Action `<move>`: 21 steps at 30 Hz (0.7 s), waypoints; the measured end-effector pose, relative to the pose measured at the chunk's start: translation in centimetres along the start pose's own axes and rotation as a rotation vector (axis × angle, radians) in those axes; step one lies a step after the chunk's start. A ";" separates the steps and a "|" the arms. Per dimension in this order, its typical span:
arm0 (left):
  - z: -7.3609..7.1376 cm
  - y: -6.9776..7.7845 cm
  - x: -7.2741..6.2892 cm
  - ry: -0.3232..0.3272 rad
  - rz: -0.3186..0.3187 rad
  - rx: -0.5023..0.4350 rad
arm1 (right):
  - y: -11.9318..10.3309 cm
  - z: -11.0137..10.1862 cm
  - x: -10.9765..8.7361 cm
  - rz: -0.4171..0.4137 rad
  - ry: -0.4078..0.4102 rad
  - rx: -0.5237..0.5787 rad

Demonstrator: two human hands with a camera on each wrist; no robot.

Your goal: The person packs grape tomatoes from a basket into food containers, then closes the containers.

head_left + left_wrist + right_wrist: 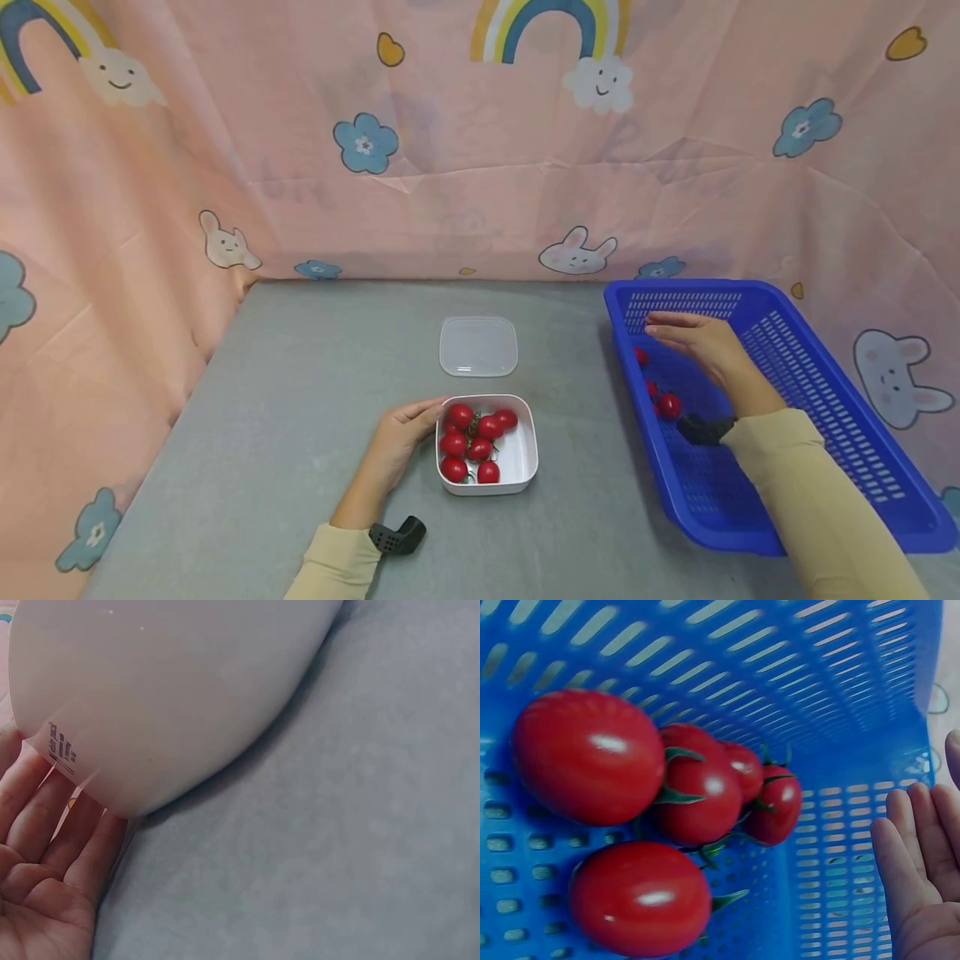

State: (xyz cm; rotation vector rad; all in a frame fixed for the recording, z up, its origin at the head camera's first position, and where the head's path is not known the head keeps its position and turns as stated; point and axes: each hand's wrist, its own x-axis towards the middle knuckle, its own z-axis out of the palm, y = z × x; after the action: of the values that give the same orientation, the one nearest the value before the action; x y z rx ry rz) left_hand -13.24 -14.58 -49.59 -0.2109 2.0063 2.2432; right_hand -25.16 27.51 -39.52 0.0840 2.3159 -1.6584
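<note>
The left hand [397, 442], fingers straight, touches the smooth plastic box [487, 490] at ten o'clock. The right hand [705, 350] extends straightened fingers over the slotted basket [797, 383].

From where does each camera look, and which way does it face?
Head: worn on the head, facing forward and down at table, box, lid and basket; left hand, right hand and sleeves show.
Left wrist: worn there, facing the box's outer side and table; part of left hand shows.
Right wrist: worn there, facing into the basket at tomatoes; part of right hand shows.
Shared by head and right wrist: basket, tomatoes, right hand.
</note>
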 end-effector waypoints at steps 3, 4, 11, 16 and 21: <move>0.0 0.0 0.0 -0.002 -0.008 -0.002 | 0.4 0.0 0.3 -0.014 -0.017 0.108; 0.0 0.0 0.0 -0.003 -0.010 -0.001 | 0.5 0.0 0.4 -0.013 -0.020 0.131; 0.1 0.1 0.1 -0.011 -0.005 0.010 | 1.1 -0.2 0.8 -0.005 -0.041 0.032; 0.0 0.0 0.1 -0.019 -0.011 0.021 | 1.6 -0.2 1.0 0.023 -0.066 -0.054; 0.0 0.0 0.0 -0.018 0.005 0.031 | 2.1 -0.2 1.1 0.050 -0.094 -0.071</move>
State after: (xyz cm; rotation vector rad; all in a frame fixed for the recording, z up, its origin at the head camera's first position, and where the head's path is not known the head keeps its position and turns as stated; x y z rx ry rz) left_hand -13.24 -14.54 -49.59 -0.1815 2.0330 2.2072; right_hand -25.82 28.25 -41.68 0.0478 2.2809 -1.5221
